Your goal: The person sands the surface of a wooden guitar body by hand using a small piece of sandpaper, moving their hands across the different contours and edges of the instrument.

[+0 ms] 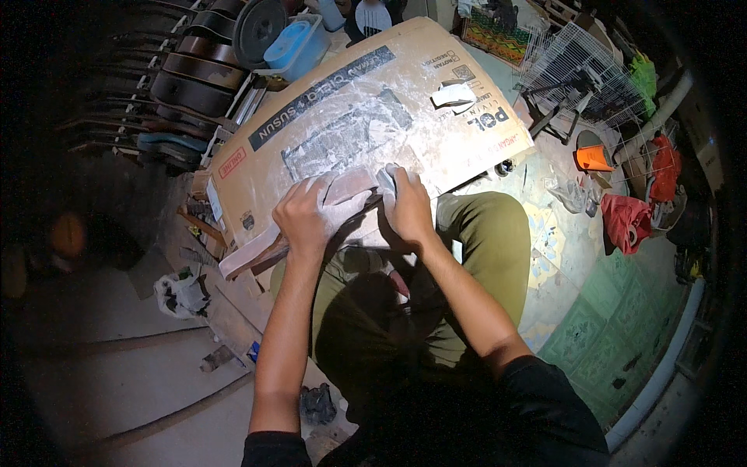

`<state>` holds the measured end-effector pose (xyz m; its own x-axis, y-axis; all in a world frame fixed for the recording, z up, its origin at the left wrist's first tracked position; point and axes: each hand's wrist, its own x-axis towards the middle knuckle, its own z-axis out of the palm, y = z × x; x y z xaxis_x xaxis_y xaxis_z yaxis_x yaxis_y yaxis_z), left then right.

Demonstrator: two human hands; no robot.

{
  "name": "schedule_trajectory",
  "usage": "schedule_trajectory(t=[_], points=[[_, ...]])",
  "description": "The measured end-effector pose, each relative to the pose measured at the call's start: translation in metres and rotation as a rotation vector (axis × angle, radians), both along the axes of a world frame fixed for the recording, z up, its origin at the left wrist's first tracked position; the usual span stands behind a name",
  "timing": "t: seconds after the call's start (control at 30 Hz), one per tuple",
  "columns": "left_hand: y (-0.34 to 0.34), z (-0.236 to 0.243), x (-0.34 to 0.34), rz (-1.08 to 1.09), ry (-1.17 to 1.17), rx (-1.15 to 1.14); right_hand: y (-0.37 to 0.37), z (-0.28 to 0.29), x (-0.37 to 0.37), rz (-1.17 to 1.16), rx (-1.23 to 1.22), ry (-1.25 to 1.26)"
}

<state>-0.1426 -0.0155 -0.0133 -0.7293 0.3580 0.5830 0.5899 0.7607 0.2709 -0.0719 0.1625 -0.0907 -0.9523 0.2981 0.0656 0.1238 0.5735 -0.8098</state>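
Observation:
A long wooden piece (253, 255), coated in pale dust, lies slantwise over my lap and the near edge of the cardboard. My left hand (302, 214) is wrapped round it, thumb along its top. On its other end rests my right hand (408, 204), fingers closed on a small folded grey sheet (387, 177) that looks like sandpaper. Between the hands a brownish stretch of the wood shows. Beneath and beyond them, the printed cardboard (319, 101) is smeared with white dust. A folded white scrap (454, 95) lies on its far right part.
Several guitars (194, 82) stand in a row at the far left. A clear tub with a blue lid or bowl (288, 45) sits behind the cardboard. Right of it are a wire cage (572, 66), an orange container (594, 158) and a red cloth bag (625, 222). A plastic bag (180, 294) lies left.

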Motion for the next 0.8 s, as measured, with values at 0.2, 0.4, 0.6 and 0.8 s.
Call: schedule_trajectory(t=[0.2,0.4,0.6,0.8], points=[[-0.007,-0.004,0.001,0.028,-0.048,-0.066,0.001,0.000,0.004,-0.011,0.009,0.036],[-0.006,-0.004,0.002,0.001,0.027,-0.033,-0.003,0.001,0.010,-0.002,0.032,0.077],[-0.002,0.001,0.003,0.026,-0.022,-0.055,0.001,-0.014,-0.014,-0.079,-0.034,0.016],[0.006,0.005,0.005,0.010,-0.038,-0.033,0.010,-0.026,-0.013,-0.092,0.011,0.058]])
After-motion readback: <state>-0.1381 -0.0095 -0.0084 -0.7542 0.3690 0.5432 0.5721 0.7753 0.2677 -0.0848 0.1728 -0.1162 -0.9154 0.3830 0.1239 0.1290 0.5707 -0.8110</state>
